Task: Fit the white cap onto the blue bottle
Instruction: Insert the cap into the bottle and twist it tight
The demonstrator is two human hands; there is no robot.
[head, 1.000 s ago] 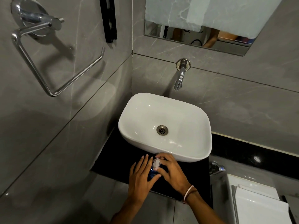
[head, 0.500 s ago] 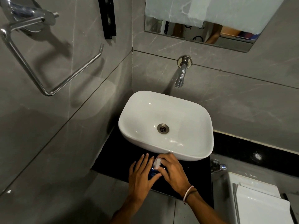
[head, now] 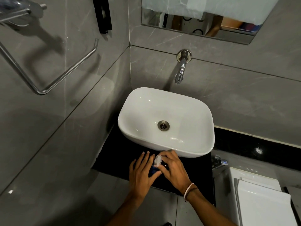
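A small blue bottle (head: pixel 152 170) stands on the black counter (head: pixel 114 154) just in front of the basin, mostly hidden between my hands. The white cap (head: pixel 157 161) sits at its top. My right hand (head: pixel 173 170) curls over the cap, thumb and fingertips pinching it. My left hand (head: pixel 142 174) rests against the bottle's left side with the thumb under it and the fingers stretched out straight. Whether the cap is fully seated cannot be made out.
A white basin (head: pixel 166 121) with a metal drain sits on the counter below a wall tap (head: pixel 180 72). A chrome towel ring (head: pixel 53 79) hangs on the left wall. A white toilet cistern (head: pixel 262 201) and a small valve (head: pixel 219 163) lie at the right.
Both hands stay on the bottle and cap in nearly the same pose. The view has tilted down slightly, so the basin and tap sit a little higher in frame.
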